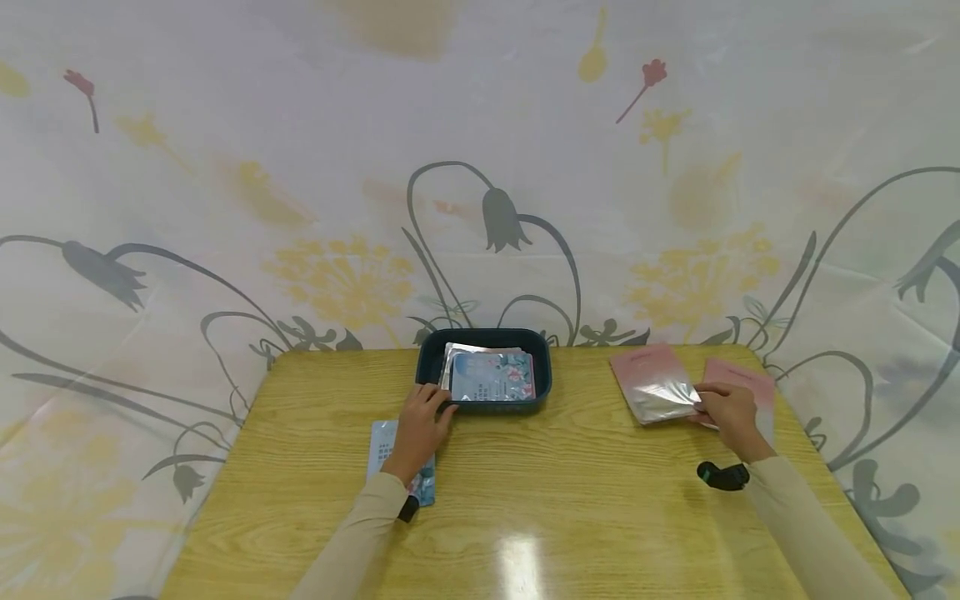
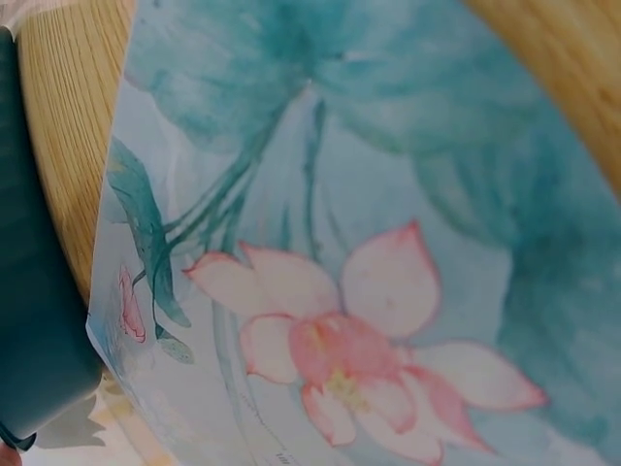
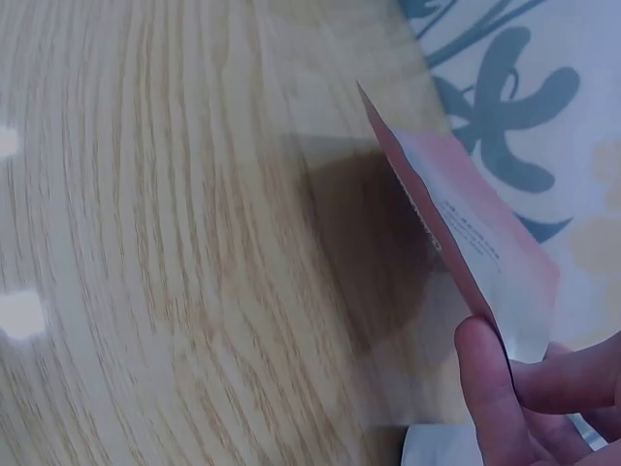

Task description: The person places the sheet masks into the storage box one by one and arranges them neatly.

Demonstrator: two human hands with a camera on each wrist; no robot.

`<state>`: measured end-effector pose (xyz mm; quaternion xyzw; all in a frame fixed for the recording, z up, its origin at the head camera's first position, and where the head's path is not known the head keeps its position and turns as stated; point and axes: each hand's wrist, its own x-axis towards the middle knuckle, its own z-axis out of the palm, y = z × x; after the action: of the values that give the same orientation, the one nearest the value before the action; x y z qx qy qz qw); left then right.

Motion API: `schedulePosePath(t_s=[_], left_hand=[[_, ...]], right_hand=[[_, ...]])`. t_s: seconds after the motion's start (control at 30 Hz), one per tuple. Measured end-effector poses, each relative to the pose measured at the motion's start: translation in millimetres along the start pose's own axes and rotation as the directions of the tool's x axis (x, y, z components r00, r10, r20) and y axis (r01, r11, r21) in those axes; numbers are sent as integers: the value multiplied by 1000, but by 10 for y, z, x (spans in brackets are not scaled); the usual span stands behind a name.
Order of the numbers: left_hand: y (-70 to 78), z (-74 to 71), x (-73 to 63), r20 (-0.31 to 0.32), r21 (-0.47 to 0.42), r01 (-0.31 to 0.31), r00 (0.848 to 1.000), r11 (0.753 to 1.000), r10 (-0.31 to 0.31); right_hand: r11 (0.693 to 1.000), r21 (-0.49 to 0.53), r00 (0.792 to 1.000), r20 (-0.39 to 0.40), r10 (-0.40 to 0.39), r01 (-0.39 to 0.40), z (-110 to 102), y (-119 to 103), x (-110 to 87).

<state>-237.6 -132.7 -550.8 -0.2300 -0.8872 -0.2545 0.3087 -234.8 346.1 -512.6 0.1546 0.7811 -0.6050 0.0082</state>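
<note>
A dark teal plastic basket (image 1: 483, 407) stands at the back middle of the table, holding blue floral sachets (image 1: 491, 377) over silvery ones. My left hand (image 1: 420, 429) grips its rim at the front left corner. Below that forearm lies another blue sachet (image 1: 381, 446), partly covered; its lotus print (image 2: 359, 349) fills the left wrist view. At the right, my right hand (image 1: 731, 412) pinches a pink and silver sachet (image 1: 654, 379) by its edge, thumb against fingers. In the right wrist view this sachet (image 3: 485, 223) is lifted and tilted above the wood.
A second pink sachet (image 1: 753, 387) lies behind my right hand, partly hidden by it. The wooden table (image 1: 540, 492) meets a flower-printed cloth (image 1: 480, 125) at its back edge. A black wrist device (image 1: 723, 476) sits by the right sleeve.
</note>
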Motion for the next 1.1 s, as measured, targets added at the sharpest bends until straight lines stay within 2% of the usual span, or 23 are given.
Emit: schedulePosePath(t_s=[0.17,0.37,0.63,0.93,1.1], left_hand=[[-15,-3,-17,-4,9,2,1000,1000,-2],[-24,-19,-21,-7,4,16,1000,1000,-16],[-25,-28,-32,2,-1,16,1000,1000,-16],[-56,-8,-35,-32,0,-11,999,1000,11],[-64,25,-19,-14,-5,-14,1000,1000,14]], right_hand=[[996,84,1000,25,-3,1,51,-52,-41],[974,226,993,118,-20,-8,157,-115,-126],[985,165,980,187,-73,42,356,-223,-190],[986,168,972,228,-48,9,579,-355,-194],[983,183,972,230,-50,7,693,-404,-214]])
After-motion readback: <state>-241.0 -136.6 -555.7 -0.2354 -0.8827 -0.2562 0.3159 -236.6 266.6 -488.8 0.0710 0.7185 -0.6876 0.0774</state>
